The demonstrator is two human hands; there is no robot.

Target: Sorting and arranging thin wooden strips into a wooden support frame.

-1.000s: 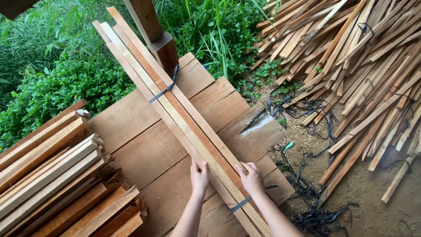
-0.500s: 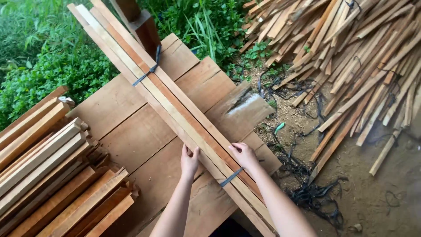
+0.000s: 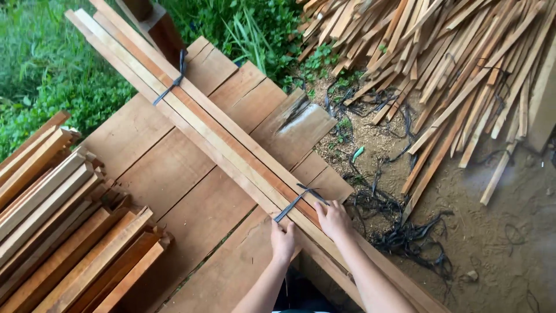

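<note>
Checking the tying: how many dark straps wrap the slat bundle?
2: one strap near the far end, one strap just ahead of both hands; the bundle's near end is hidden.
</note>
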